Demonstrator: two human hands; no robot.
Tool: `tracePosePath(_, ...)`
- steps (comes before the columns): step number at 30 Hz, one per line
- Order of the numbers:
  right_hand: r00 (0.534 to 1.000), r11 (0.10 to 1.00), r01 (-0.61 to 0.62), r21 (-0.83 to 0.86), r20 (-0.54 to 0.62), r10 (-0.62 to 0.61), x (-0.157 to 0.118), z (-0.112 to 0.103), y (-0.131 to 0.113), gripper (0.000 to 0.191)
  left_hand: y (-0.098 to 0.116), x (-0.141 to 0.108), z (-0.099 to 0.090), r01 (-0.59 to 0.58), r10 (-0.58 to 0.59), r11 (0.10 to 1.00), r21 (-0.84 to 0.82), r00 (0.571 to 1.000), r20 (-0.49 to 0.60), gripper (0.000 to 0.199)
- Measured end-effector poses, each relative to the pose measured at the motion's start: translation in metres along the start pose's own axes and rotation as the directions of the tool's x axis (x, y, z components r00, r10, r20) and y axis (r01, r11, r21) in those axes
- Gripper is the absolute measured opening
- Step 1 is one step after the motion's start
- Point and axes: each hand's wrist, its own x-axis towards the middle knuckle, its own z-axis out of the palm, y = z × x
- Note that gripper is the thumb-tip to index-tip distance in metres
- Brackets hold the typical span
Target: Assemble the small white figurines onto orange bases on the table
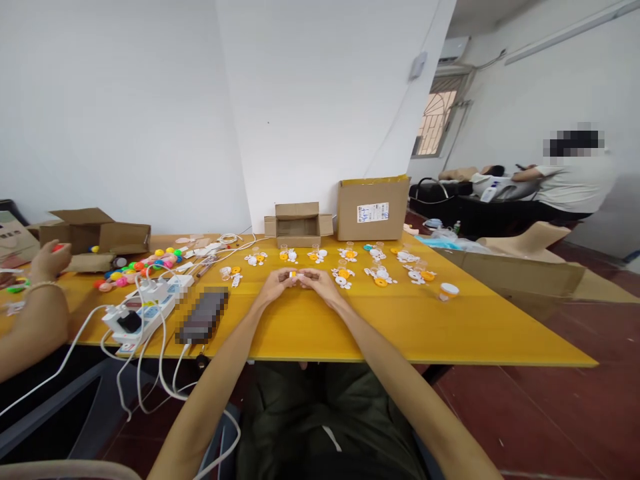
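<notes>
Both of my hands meet over the middle of the yellow table (400,330). Between their fingertips is a small white and orange piece (293,275). My left hand (277,285) pinches it from the left, while my right hand (320,283) has its fingers closed on its right side. The fingers cover much of the piece. Beyond and to the right of the hands lie several groups of small white and orange parts (383,274) with clear cups. A clear jar with a white lid (449,290) stands to the right.
Behind the parts are an open small carton (299,233) and a larger box (373,212). On the left lie a phone (204,315), a power strip (155,310) with cables and colourful balls (145,265). Another person's hand (47,261) holds a red ball at far left.
</notes>
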Motion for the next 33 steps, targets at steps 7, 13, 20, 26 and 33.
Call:
tracePosePath(7,0.999,0.996,0.0,-0.086,0.041,0.003,-0.002,0.0,-0.004,0.044,0.003,-0.001,0.001,0.004,-0.004,1.0,0.003,1.0,0.008,0.048)
tracePosePath(13,0.999,0.991,0.045,-0.128,0.026,-0.042,0.0,0.002,-0.001,0.037,0.009,-0.004,0.001,-0.019,0.018,0.999,0.036,1.0,0.011,0.048)
tracePosePath(20,0.99,0.978,0.142,-0.151,0.036,-0.138,0.001,0.003,-0.002,0.034,0.012,-0.004,0.001,-0.019,0.018,0.996,0.086,1.0,0.008,0.047)
tracePosePath(26,0.995,0.992,0.066,-0.107,-0.062,-0.073,0.005,0.003,0.006,0.044,0.014,-0.004,0.002,-0.021,0.023,0.994,0.109,1.0,-0.021,0.043)
tracePosePath(33,0.998,0.976,0.065,-0.209,0.002,-0.066,0.001,0.004,0.001,0.033,0.015,-0.005,0.003,-0.037,0.039,0.994,0.101,0.999,-0.019,0.041)
